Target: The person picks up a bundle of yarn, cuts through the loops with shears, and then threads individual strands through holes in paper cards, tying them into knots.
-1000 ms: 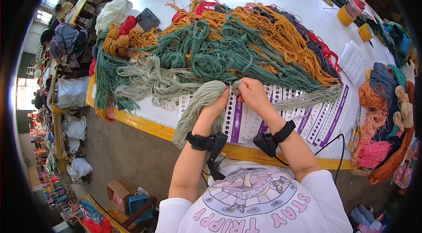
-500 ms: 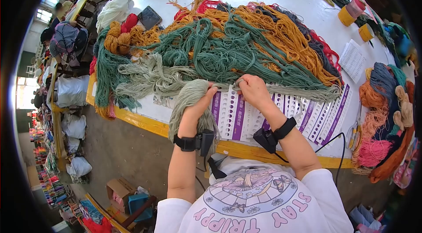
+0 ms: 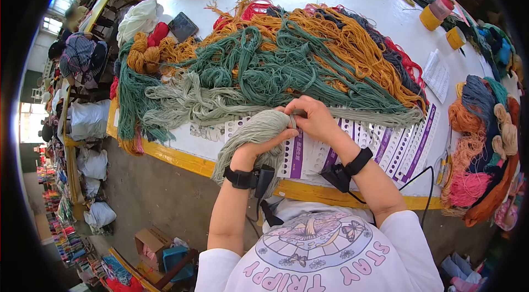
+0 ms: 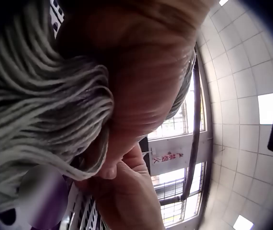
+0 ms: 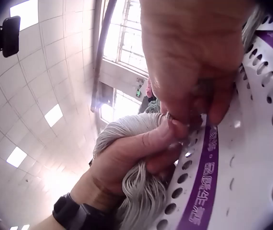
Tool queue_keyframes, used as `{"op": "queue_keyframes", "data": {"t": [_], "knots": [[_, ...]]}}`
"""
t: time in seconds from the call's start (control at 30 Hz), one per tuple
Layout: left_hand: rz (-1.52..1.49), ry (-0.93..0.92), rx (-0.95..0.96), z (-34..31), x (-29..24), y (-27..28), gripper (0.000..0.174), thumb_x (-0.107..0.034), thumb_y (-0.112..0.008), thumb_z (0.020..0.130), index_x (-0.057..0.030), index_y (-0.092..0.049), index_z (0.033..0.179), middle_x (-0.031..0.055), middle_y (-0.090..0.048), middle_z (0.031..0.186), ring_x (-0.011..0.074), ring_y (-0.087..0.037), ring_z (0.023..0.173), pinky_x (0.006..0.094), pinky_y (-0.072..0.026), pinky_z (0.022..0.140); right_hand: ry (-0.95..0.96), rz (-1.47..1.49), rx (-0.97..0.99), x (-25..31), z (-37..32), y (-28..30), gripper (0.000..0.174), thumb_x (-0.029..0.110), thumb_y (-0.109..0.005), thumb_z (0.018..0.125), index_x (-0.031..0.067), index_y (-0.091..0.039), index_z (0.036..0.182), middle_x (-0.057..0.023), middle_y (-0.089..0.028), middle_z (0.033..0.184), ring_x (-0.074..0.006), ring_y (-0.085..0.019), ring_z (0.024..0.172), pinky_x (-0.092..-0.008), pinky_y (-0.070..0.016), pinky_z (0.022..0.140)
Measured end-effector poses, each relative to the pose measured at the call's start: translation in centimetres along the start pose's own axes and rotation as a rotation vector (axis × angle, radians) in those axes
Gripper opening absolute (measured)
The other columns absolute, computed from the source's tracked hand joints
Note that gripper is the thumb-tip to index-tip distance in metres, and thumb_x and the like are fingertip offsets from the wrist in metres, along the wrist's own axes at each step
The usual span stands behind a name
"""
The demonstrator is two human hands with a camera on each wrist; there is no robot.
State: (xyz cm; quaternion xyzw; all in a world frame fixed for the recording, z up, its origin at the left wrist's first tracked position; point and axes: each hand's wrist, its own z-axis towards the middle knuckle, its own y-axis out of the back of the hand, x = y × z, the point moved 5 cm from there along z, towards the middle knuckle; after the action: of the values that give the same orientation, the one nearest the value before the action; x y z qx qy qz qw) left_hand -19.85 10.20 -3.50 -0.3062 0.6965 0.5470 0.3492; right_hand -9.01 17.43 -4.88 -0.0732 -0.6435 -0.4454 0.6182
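Observation:
A thick skein of pale grey-green yarn [image 3: 250,135] droops over my left hand [image 3: 266,145], which grips it near its right end. My right hand [image 3: 313,119] meets the left fingertips there and pinches a bit of the same yarn. In the right wrist view the left thumb [image 5: 158,139] presses along the skein [image 5: 143,191], close to the right fingers. White cards with punched holes and purple bands [image 3: 293,154] lie under both hands. The left wrist view shows yarn loops [image 4: 79,105] bulging beside the left palm; the pinched strands are mostly hidden by fingers.
A big heap of green yarn [image 3: 275,71] and orange yarn [image 3: 358,44] covers the table beyond the hands. More coloured skeins [image 3: 468,176] lie at the right edge. Scissors [image 3: 442,168], a paper sheet [image 3: 435,77] and yellow cone spools [image 3: 432,16] stand or lie nearby.
My left hand first drew left with the skein, away from the right hand, then came back to it. The right hand has stayed near the same spot, now touching the left fingertips.

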Motion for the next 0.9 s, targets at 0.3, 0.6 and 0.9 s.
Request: {"op": "queue_keyframes", "data": {"t": [0.3,0.6,0.9], "knots": [[-1.331,0.243,-0.675,-5.4,7.6,15.7,0.021,-0.017,-0.060,0.082,-0.0022,-0.058,0.097,-0.0022,-0.050,0.068,0.0052,-0.038,0.048,0.0200,-0.0358,0.048,-0.549,0.335,0.228,-0.1,1.2,0.8,0.017,0.012,-0.052,0.082,0.0025,-0.050,0.096,-0.0057,-0.055,0.079,-0.0135,-0.062,0.064,-0.0244,-0.0440,0.043],[-0.425,0.063,-0.534,-2.6,-0.4,6.7,0.017,-0.018,-0.054,0.084,-0.0042,-0.059,0.092,0.0067,-0.057,0.089,0.0168,-0.054,0.076,0.0292,-0.0436,0.068,-0.440,0.031,0.112,-0.1,1.1,-0.1,0.016,0.018,-0.063,0.077,0.0025,-0.059,0.083,-0.0077,-0.059,0.075,-0.0141,-0.058,0.058,-0.0290,-0.0456,0.050],[0.041,-0.175,-0.492,-1.1,0.4,2.3,0.008,-0.004,-0.057,0.081,-0.0010,-0.057,0.088,0.0078,-0.055,0.086,0.0205,-0.054,0.076,0.0279,-0.0435,0.072,-0.039,-0.187,-0.119,0.5,0.4,-0.7,0.013,0.009,-0.067,0.068,0.0040,-0.062,0.079,-0.0048,-0.057,0.077,-0.0157,-0.056,0.060,-0.0274,-0.0463,0.057]]}}
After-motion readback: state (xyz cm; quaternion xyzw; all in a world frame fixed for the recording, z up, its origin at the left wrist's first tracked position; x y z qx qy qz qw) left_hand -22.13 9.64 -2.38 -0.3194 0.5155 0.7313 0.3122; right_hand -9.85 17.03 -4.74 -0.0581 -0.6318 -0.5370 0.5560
